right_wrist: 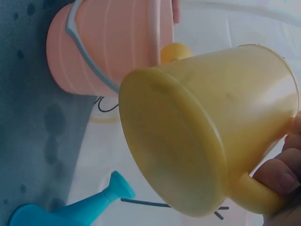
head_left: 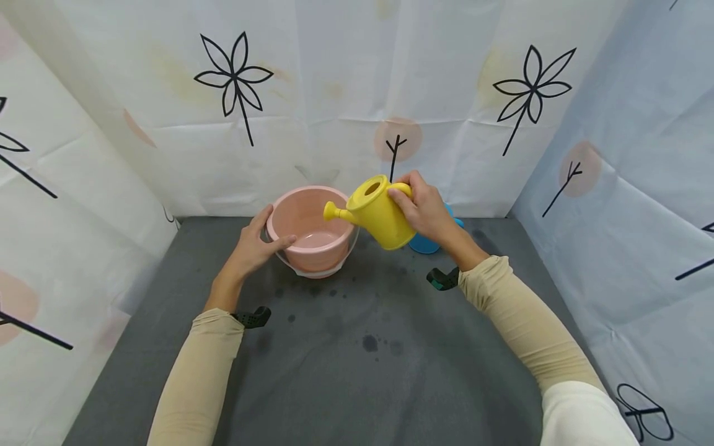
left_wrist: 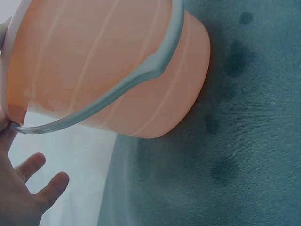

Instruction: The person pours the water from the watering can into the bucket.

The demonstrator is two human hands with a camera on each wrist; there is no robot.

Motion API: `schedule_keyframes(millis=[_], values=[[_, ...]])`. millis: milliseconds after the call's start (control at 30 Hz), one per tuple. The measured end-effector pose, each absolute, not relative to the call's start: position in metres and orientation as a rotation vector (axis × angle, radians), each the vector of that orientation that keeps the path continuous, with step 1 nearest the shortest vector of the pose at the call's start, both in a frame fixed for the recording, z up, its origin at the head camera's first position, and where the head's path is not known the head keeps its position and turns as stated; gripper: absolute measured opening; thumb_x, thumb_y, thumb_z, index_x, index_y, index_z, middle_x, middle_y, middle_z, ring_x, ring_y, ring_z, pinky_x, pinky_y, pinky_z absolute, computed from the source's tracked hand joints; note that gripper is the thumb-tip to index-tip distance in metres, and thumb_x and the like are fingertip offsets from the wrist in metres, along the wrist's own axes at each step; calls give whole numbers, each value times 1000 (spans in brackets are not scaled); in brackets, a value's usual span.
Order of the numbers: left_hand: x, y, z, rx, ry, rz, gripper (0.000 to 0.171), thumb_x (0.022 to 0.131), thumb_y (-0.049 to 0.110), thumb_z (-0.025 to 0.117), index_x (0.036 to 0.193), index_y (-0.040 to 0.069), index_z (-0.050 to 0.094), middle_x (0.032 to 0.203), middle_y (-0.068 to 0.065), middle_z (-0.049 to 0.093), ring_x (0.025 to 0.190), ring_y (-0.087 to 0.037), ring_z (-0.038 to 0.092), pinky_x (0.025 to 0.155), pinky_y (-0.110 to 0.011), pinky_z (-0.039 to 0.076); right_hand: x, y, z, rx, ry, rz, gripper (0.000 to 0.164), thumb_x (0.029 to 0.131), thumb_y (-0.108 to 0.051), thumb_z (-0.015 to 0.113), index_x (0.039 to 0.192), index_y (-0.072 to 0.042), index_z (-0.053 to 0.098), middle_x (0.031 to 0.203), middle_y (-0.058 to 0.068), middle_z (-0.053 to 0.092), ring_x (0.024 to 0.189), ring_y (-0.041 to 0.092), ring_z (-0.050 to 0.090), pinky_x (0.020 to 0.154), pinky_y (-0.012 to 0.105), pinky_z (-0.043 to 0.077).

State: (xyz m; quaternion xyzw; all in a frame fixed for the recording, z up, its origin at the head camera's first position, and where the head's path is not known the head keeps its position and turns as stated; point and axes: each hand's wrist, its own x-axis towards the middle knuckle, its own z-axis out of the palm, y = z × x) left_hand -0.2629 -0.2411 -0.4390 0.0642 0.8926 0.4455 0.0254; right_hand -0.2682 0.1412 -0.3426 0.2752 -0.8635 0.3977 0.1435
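Note:
A pink bucket (head_left: 315, 244) stands upright on the dark grey surface, its pale handle (left_wrist: 113, 94) hanging down the near side. At the bucket's left rim is my left hand (head_left: 248, 251), holding the rim with the thumb over its front edge; two fingers stick out free in the left wrist view. My right hand (head_left: 428, 214) grips the loop handle of a yellow watering can (head_left: 385, 217). The can is raised and tilted left, with its spout (head_left: 337, 212) over the bucket's right side. Its smooth round base (right_wrist: 169, 146) faces the right wrist camera.
Behind my right hand stands a blue watering can (head_left: 425, 244), partly hidden; its spout (right_wrist: 94, 203) shows in the right wrist view. Dark wet spots (head_left: 370, 342) mark the cloth. White patterned sheets (head_left: 334, 80) enclose the back and both sides.

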Motion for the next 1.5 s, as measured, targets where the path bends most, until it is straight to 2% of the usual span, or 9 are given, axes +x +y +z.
schedule_keyframes(millis=[167,433,567,767,1300,1500], values=[[-263,-241,-438,233,2778,1360,106,89,54,72,166,25,6,173,-9,10,160,-36,13,121,-65,26,-272,144,-344,788,-2506,1153,22,108,-19,52,115,2,52,82,12,54,64,22,54,59,28,48],[-264,-242,-438,214,2776,1366,106,90,55,72,166,26,5,173,-11,9,159,-38,13,121,-65,26,-276,146,-341,803,-2528,1125,24,108,-21,52,114,2,52,84,14,58,62,23,56,59,27,49],[-265,-243,-438,194,2769,1351,106,89,57,71,166,28,4,174,-9,7,160,-38,10,121,-68,24,-278,146,-338,807,-2554,1120,24,108,-22,51,114,2,51,87,16,62,63,23,58,59,28,50],[-265,-242,-438,172,2754,1337,107,89,59,70,166,30,3,174,-7,3,160,-40,4,119,-72,19,-280,146,-334,821,-2572,1118,24,109,-22,50,113,1,50,85,15,60,62,23,57,59,31,50],[-260,-238,-435,153,2743,1367,109,89,58,71,166,26,2,174,-9,5,160,-38,11,122,-67,21,-279,142,-329,855,-2594,1059,22,108,-21,52,112,1,49,83,14,58,60,22,56,59,31,50],[-258,-238,-434,142,2733,1378,108,89,58,72,166,29,2,174,-8,4,160,-38,10,122,-67,20,-275,140,-327,863,-2603,1042,22,108,-21,52,111,1,49,83,15,57,61,22,58,59,30,51]])
